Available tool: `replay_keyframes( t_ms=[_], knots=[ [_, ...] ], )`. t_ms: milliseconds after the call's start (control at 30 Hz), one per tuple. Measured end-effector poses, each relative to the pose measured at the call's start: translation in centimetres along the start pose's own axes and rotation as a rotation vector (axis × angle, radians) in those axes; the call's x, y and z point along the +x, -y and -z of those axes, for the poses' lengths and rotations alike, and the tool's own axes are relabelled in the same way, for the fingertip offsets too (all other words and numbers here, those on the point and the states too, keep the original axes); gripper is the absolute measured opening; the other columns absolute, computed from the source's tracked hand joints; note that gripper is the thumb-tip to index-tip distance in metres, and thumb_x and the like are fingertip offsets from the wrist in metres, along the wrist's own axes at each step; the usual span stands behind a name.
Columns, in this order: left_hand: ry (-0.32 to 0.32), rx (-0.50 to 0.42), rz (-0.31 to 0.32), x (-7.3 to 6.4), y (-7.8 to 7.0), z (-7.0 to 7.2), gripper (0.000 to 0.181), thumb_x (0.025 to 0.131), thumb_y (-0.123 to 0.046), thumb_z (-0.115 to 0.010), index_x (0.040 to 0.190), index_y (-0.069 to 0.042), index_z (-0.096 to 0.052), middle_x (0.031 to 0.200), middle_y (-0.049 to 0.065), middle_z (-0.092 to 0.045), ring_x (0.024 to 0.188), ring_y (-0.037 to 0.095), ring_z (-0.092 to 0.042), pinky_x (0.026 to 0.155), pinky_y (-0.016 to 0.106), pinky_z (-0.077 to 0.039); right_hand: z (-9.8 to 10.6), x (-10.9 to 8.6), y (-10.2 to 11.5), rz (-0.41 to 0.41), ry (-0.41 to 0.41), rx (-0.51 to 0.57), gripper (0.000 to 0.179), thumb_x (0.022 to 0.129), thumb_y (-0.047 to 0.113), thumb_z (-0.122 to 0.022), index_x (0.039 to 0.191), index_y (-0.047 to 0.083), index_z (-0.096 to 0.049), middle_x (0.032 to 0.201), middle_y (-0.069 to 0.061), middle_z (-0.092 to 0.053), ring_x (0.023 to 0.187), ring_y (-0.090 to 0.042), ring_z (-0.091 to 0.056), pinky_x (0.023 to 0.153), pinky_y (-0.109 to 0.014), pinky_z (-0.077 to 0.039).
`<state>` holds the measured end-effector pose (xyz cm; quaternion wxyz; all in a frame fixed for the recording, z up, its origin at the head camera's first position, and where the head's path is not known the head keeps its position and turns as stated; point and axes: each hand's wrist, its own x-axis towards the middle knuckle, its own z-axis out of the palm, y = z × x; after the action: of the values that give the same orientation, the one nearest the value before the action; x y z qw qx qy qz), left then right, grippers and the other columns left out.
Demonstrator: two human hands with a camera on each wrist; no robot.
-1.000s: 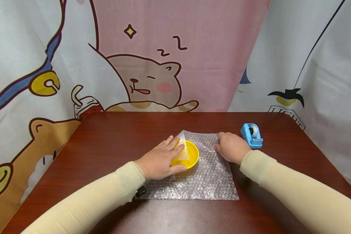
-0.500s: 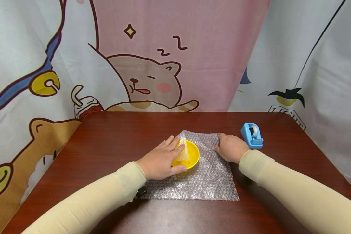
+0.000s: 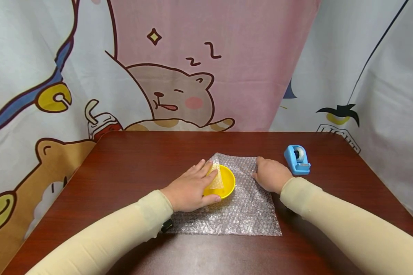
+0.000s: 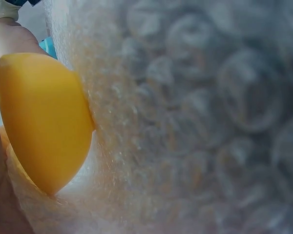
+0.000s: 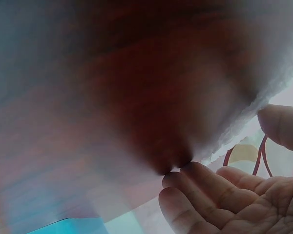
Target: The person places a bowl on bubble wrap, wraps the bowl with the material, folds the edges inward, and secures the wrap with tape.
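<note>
A yellow bowl point(image 3: 228, 183) sits on a sheet of bubble wrap point(image 3: 247, 206) in the head view. My left hand point(image 3: 189, 189) lies over the bowl's left side with fingers extended, pressing a folded-over corner of the wrap into it. In the left wrist view the bowl's outer wall point(image 4: 44, 117) rises beside the bubbles point(image 4: 185, 97). My right hand point(image 3: 272, 173) is at the sheet's right edge, near its far corner. The right wrist view shows its fingers point(image 5: 219, 190) slightly bent, tips on the table, with the thumb apart from them at the wrap's edge.
A light blue tape dispenser point(image 3: 297, 159) with a clear roll stands just beyond the right hand. The dark reddish-brown table point(image 3: 141, 152) ends at a cartoon-printed curtain point(image 3: 247, 68). Below the left wrist, a small black object point(image 3: 166, 226) shows at the wrap's near left.
Almost nothing differs. The right hand has shifted very slightly left along the wrap's edge; the left hand stays over the bowl and the folded corner.
</note>
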<state>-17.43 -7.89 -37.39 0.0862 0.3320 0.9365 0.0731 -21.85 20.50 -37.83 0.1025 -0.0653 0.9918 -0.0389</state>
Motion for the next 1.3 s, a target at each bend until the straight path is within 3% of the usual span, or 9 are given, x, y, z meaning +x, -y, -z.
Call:
replay_keyframes(
  t_ms=[700,967,1300],
  knots=[
    [-0.013,0.003,-0.009,0.0,0.0,0.0,0.086,0.104,-0.067,-0.046,0.168,-0.012,-0.027,0.178,0.014,-0.008,0.165,0.036,-0.008,0.134,0.048,-0.014,-0.6,0.2,0.1,0.061,-0.049,0.023,0.07,0.098,0.026,-0.073,0.152,-0.01,-0.044,0.141,-0.03,-0.063,0.12,-0.044,-0.068,0.102,-0.06,-0.055],
    [-0.012,0.003,-0.004,0.0,0.0,-0.1,0.087,0.104,-0.068,-0.046,0.168,-0.012,-0.027,0.178,0.014,-0.008,0.165,0.034,-0.007,0.134,0.048,-0.014,-0.4,-0.1,0.7,0.112,-0.08,0.03,0.054,0.098,0.017,-0.071,0.141,-0.009,-0.052,0.131,-0.029,-0.068,0.112,-0.04,-0.071,0.101,-0.057,-0.057],
    [-0.003,-0.005,0.006,0.0,0.0,-0.1,0.087,0.104,-0.068,-0.046,0.168,-0.013,-0.026,0.178,0.012,-0.006,0.166,0.033,-0.005,0.134,0.047,-0.014,-0.5,-0.3,1.2,0.116,-0.068,0.072,0.061,0.099,0.013,-0.068,0.152,-0.007,-0.046,0.144,-0.028,-0.062,0.129,-0.044,-0.064,0.108,-0.058,-0.052]
  ],
)
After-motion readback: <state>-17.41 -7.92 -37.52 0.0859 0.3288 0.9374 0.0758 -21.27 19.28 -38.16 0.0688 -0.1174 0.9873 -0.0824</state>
